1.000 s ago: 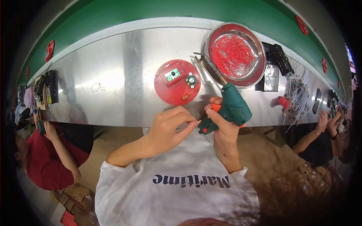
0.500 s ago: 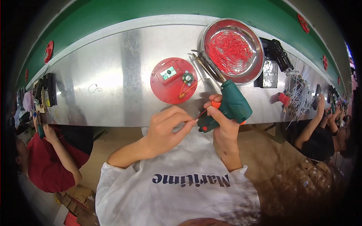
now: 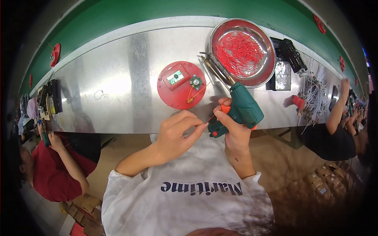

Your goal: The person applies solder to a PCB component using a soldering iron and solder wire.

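Observation:
My right hand [image 3: 235, 131] is wrapped round the grip of a green soldering gun [image 3: 246, 106] with an orange trigger, its long metal tip slanting up and left beside a steel bowl. The fingers of my left hand [image 3: 177, 135] are pinched on a thin red wire [image 3: 211, 118], whose other end runs to the front of the gun by my right fingers. Beyond my hands a round red plastic disc [image 3: 167, 94] lies on the bench, carrying a green circuit board [image 3: 175, 77], a small round speaker [image 3: 195, 82] and thin yellow wires.
The steel bowl [image 3: 269, 70] holds many short red wires [image 3: 238, 53]. To its right are a black stand [image 3: 291, 55], a red spool [image 3: 298, 103] and a bundle of pale wires [image 3: 313, 100]. Red discs [image 3: 55, 54] sit on the green belt [image 3: 157, 8]. People work at both sides.
My hands keep nearly the same pose, with the wire still pinched by the gun. The whole view has shifted slightly. At the right, a co-worker's arm has reached farther over the bench.

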A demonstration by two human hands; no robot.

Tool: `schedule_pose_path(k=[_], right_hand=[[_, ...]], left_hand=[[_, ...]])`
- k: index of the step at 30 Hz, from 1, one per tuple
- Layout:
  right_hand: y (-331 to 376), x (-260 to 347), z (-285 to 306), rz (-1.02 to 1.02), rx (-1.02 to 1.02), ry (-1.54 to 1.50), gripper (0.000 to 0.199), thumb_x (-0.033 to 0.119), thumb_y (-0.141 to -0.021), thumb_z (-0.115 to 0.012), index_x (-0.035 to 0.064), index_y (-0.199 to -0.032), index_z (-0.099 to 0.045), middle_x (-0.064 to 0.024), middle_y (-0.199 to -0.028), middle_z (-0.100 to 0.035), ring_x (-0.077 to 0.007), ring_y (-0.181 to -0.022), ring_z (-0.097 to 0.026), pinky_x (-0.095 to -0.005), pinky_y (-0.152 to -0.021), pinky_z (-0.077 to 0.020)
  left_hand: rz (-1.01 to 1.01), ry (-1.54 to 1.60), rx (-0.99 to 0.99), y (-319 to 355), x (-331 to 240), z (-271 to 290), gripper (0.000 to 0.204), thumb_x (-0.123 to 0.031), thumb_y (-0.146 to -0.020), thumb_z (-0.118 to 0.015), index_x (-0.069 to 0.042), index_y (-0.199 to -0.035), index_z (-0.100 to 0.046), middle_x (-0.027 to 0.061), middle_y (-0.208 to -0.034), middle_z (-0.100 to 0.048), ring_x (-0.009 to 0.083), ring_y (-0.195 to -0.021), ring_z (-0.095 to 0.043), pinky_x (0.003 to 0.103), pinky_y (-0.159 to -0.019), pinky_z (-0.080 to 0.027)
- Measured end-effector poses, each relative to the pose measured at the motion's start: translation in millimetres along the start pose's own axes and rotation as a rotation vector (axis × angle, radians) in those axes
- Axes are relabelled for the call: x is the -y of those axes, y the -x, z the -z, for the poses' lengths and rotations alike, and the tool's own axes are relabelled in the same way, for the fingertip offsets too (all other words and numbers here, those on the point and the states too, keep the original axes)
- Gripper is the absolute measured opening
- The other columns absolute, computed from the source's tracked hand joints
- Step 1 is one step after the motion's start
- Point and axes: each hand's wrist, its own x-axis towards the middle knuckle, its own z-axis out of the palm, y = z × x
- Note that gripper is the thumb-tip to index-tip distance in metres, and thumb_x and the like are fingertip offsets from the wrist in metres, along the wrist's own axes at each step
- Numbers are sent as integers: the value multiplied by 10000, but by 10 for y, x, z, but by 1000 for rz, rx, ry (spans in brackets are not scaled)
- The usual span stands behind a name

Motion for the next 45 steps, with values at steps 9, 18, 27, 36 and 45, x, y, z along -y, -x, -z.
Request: schedule_pose_path(k=[9,18,27,36,45], right_hand=[[-16,18,51,35,12,-24,315,-93,-798,-709,6,-1075,-596,-101,-1092,-615,-123,-890,-635,-268,-796,-524],[12,57,115,58,-37,53,337,-113,-786,-702,7,-1084,-596,-100,-1090,-614,-130,-889,-633,-276,-803,-524],[43,9,140,26,-48,68,387,-150,-760,-673,26,-1094,-589,-105,-1104,-597,-165,-916,-627,-299,-823,-529],[35,-66,71,30,16,101,346,-106,-791,-706,-4,-1102,-594,-87,-1067,-620,-123,-871,-635,-263,-771,-520],[50,-135,-115,-34,146,168,327,-84,-789,-727,5,-1079,-604,-77,-1030,-637,-110,-877,-630,-255,-763,-519]], left_hand=[[-1,-53,1,-102,-9,42,193,-52,-766,-778,-10,-921,-671,101,-866,-639,217,-647,-623,309,-555,-485],[113,-294,-206,-425,302,-71,260,-148,-811,-747,-18,-1018,-659,128,-961,-670,280,-702,-660,361,-625,-529],[196,-249,-4,-419,284,-20,131,-98,-843,-694,-31,-952,-665,116,-817,-669,283,-693,-659,380,-600,-507],[324,121,219,-98,184,281,99,-52,-894,-658,13,-966,-680,65,-811,-621,117,-630,-554,263,-568,-440],[303,178,76,251,149,361,127,-51,-898,-666,2,-1011,-687,67,-871,-645,143,-676,-596,257,-592,-463]])
